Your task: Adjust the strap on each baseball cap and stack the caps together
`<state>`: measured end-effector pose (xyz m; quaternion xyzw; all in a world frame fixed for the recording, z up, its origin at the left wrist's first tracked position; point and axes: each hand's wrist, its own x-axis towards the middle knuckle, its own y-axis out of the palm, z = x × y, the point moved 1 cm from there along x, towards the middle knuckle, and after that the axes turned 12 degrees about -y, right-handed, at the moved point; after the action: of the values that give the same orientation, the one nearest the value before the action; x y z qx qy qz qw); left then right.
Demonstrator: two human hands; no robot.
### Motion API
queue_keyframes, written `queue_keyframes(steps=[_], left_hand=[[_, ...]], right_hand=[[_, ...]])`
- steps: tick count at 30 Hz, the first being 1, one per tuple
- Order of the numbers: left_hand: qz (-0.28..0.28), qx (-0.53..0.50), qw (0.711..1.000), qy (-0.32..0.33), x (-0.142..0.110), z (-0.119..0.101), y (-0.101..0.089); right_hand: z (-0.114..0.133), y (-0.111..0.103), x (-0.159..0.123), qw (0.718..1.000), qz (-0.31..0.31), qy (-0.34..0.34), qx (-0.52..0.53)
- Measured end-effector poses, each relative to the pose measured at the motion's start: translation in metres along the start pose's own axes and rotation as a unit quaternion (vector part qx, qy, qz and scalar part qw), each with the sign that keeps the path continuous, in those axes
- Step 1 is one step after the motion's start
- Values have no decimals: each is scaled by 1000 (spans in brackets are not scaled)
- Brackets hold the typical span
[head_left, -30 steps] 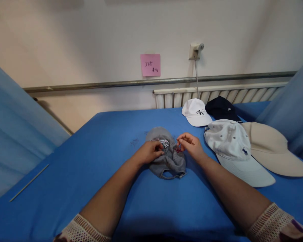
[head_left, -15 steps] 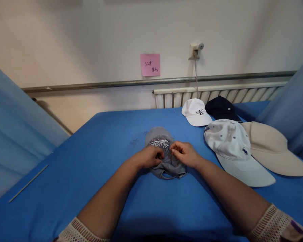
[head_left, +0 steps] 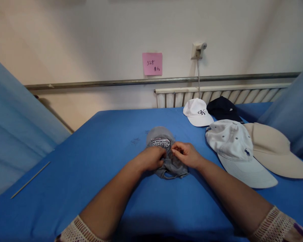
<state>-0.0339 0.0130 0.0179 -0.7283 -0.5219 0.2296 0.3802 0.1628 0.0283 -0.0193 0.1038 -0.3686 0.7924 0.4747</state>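
A grey baseball cap (head_left: 173, 165) with white lettering on its front lies on the blue-covered surface, brim pointing away and back strap towards me. My left hand (head_left: 153, 158) is closed at the cap's left side, its fingertips curled down against the crown and partly hidden. On the other side my right hand (head_left: 185, 154) pinches the crown near the end of the lettering, thumb and forefinger together. Between the two hands the crown's cloth looks creased.
To the right lie a white cap (head_left: 198, 112), a dark navy cap (head_left: 223, 108), a pale grey cap (head_left: 232, 141) and a beige visor (head_left: 270, 144). A thin stick (head_left: 30, 180) rests at the left edge. Behind run a metal rail (head_left: 111, 82) and a radiator (head_left: 217, 95).
The left hand's fingers have turned down and curled a little more against the cap. My right hand keeps its pinch almost unmoved. The whole view has shifted slightly.
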Motion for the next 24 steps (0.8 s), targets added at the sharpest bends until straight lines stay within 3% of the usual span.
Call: queue_keyframes(steps=[3, 5, 8, 12, 16, 20, 24], left_hand=[[18, 66, 998, 6, 2, -9, -12], [-17, 66, 998, -10, 3, -14, -21], [-113, 24, 993, -26, 3, -17, -31], [-253, -72, 965, -16, 2, -15, -35], [-333, -98, 938, -18, 0, -14, -31], [-324, -48, 945, -4, -2, -20, -24], [-311, -9, 950, 29, -7, -30, -22]], right_hand=[[3, -2, 0, 999, -28, -2, -18], [5, -4, 0, 998, -57, -6, -35], [7, -8, 3, 992, -108, -21, -54], [6, -12, 6, 983, -160, -59, -63], [11, -16, 4, 974, -197, -87, -65], [28, -13, 2, 977, -137, -146, -78], [36, -10, 4, 977, -55, -157, -136]])
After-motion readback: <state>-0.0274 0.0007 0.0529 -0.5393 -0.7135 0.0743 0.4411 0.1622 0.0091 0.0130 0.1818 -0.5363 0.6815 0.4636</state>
